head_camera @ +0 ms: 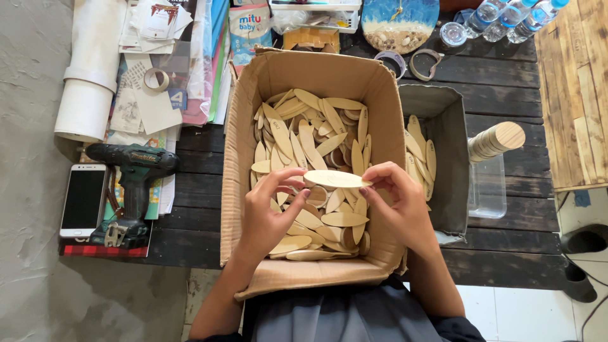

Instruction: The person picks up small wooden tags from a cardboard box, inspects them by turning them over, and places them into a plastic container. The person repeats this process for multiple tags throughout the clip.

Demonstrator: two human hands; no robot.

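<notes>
Both hands work over the open cardboard box (313,73) at the near edge of the dark plank counter (506,76). One oval wooden piece (335,178) is held level between them, just above the heap. Left hand (269,212): grip closed on the oval's left end, thumb and fingertips pinching it. Right hand (399,206): grip closed on the right end, fingers curled over the top edge.

Progress, judged from how things lie: the loose wooden ovals (304,145) in the box are many, piled in no order, with a few round discs among them. A much smaller lot of ovals (419,152) stands on edge in the grey tray (451,171) touching the box's right wall. If pieces go from box to tray, only a small share is across and most is left.

Packages and labels, by place:
- Behind the box, left: a soft blue-and-white pack (248,28) with printed lettering.
- Far left: a white paper roll (92,69), then loose printed sheets (149,95) and a tape ring (156,78).
- Left edge: a white phone (83,199), screen dark, beside a teal cordless drill (133,190).
- Behind the box, right: a round blue and sand-coloured plaque (399,22); clear water bottles (506,14) with blue caps.
- Right of the tray: a stack of round wooden discs (497,140) leaning over a clear plastic tub (487,187).
</notes>
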